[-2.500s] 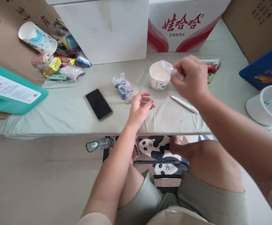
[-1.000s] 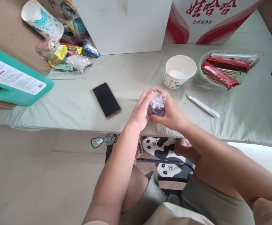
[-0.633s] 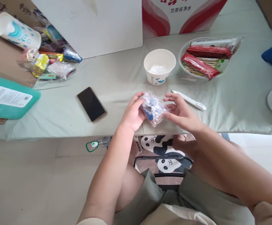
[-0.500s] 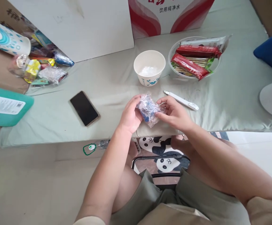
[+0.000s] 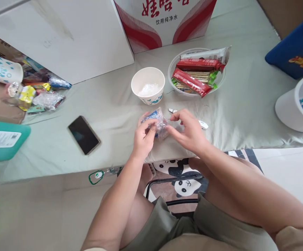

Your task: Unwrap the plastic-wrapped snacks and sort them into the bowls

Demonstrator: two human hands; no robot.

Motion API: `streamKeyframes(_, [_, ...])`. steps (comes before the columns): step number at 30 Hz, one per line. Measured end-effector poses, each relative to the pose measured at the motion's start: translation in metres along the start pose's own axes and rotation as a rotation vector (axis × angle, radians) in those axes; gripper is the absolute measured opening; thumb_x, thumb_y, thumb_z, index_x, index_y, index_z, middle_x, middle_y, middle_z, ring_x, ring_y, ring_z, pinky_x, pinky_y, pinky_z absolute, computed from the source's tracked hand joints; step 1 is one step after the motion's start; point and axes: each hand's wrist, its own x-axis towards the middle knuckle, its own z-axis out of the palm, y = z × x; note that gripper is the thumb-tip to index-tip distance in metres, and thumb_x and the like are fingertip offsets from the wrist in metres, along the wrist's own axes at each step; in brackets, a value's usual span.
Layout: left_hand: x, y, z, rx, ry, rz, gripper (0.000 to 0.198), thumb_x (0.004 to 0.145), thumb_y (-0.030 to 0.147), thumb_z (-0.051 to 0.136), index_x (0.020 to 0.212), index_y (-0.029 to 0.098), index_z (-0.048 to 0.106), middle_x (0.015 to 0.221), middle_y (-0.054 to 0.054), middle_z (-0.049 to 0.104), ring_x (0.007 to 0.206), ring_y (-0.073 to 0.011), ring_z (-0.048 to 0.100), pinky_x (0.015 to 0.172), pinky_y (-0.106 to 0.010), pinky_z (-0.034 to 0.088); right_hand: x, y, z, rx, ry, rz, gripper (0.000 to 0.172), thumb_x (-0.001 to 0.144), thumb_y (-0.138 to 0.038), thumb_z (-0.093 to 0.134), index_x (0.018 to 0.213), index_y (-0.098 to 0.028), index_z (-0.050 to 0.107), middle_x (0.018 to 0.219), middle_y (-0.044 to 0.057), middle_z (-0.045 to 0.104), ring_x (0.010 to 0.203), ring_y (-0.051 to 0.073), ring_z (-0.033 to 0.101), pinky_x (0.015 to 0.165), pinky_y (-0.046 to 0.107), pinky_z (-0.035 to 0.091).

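Both my hands hold a small crinkled clear packet (image 5: 158, 122) with blue contents, just above the near edge of the green-covered surface (image 5: 114, 104). My left hand (image 5: 145, 136) grips its left side with curled fingers. My right hand (image 5: 188, 130) pinches its right edge between thumb and fingers. A white paper bowl (image 5: 148, 85) with clear wrapper scraps inside stands just beyond the packet. A white pen-like tool (image 5: 202, 122) lies partly hidden behind my right hand.
A black phone (image 5: 84, 135) lies to the left. A clear bowl of red-wrapped snack bars (image 5: 197, 71) stands at the back right. Loose wrappers (image 5: 40, 94) lie beside a white box (image 5: 62, 38). A white tub (image 5: 301, 104) stands far right, a teal box (image 5: 2, 139) far left.
My right hand left a clear scrap at the paper bowl, then both hands picked the packet up from the surface. They now work it closer together; the view has tilted.
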Motion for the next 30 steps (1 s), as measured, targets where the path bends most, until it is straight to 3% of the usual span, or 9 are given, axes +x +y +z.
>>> streamKeyframes(4, [-0.001,0.005,-0.007,0.068,0.059,0.015,0.022,0.085,0.043,0.076,0.097,0.025,0.079,0.142,-0.012,0.061,0.145,-0.0286,0.051,0.115,-0.041,0.049,-0.008,0.014,-0.018,-0.321,0.044,-0.014,0.011,0.088,-0.032,0.059,0.098,-0.026,0.06,0.098,0.011,0.067,0.093,0.031,0.063,0.082,0.048,0.051])
streamKeyframes(7, [-0.003,0.01,-0.01,0.15,0.051,0.016,0.021,0.078,0.034,0.081,0.097,0.025,0.08,0.138,-0.012,0.06,0.144,-0.0292,0.051,0.113,-0.041,0.051,-0.011,0.02,-0.029,-0.468,0.094,-0.005,0.014,0.087,-0.03,0.061,0.101,-0.026,0.061,0.099,0.013,0.066,0.092,0.033,0.063,0.083,0.051,0.052])
streamKeyframes(10, [-0.002,0.01,-0.01,0.192,0.048,0.003,0.019,0.079,0.026,0.078,0.098,0.026,0.08,0.133,-0.011,0.062,0.137,-0.0271,0.055,0.114,-0.042,0.051,-0.002,0.018,-0.041,-0.476,0.275,-0.026,0.014,0.09,-0.033,0.062,0.103,-0.028,0.061,0.101,0.012,0.064,0.102,0.033,0.063,0.092,0.053,0.052])
streamKeyframes(12, [-0.002,0.009,-0.01,0.182,0.043,-0.009,0.019,0.079,0.025,0.077,0.098,0.026,0.08,0.132,-0.011,0.062,0.133,-0.0265,0.058,0.111,-0.042,0.052,0.01,0.015,-0.049,-0.483,0.393,-0.004,0.026,0.089,-0.034,0.064,0.114,-0.027,0.061,0.115,0.015,0.061,0.113,0.033,0.061,0.097,0.053,0.051])
streamKeyframes(14, [-0.001,0.009,-0.009,0.168,0.045,-0.007,0.019,0.079,0.024,0.077,0.098,0.026,0.08,0.131,-0.01,0.062,0.131,-0.0259,0.059,0.109,-0.04,0.053,0.023,0.015,-0.054,-0.475,0.409,0.033,0.036,0.088,-0.033,0.064,0.123,-0.026,0.06,0.125,0.016,0.058,0.118,0.032,0.061,0.098,0.051,0.052])
streamKeyframes(20, [-0.002,0.011,-0.009,0.149,0.023,-0.022,0.02,0.08,0.024,0.075,0.099,0.025,0.08,0.132,-0.011,0.059,0.125,-0.0252,0.063,0.105,-0.039,0.055,0.041,0.021,-0.057,-0.452,0.339,0.091,0.022,0.092,-0.022,0.051,0.111,-0.024,0.062,0.115,0.012,0.064,0.109,0.026,0.066,0.098,0.046,0.054])
streamKeyframes(27, [-0.001,0.01,-0.007,0.147,0.04,-0.026,0.018,0.078,0.021,0.078,0.096,0.025,0.078,0.125,-0.009,0.064,0.128,-0.0256,0.06,0.108,-0.04,0.051,0.036,0.026,-0.069,-0.26,0.662,-0.14,0.025,0.091,-0.017,0.041,0.114,-0.024,0.05,0.114,0.012,0.061,0.108,0.021,0.07,0.088,0.04,0.059])
streamKeyframes(30, [0.0,0.01,-0.006,0.118,0.051,-0.044,0.02,0.075,0.019,0.081,0.094,0.025,0.078,0.114,-0.007,0.068,0.119,-0.0251,0.063,0.105,-0.039,0.052,0.035,0.03,-0.071,-0.341,0.671,-0.15,0.021,0.095,-0.02,0.04,0.114,-0.024,0.05,0.116,0.012,0.061,0.108,0.022,0.071,0.09,0.043,0.06])
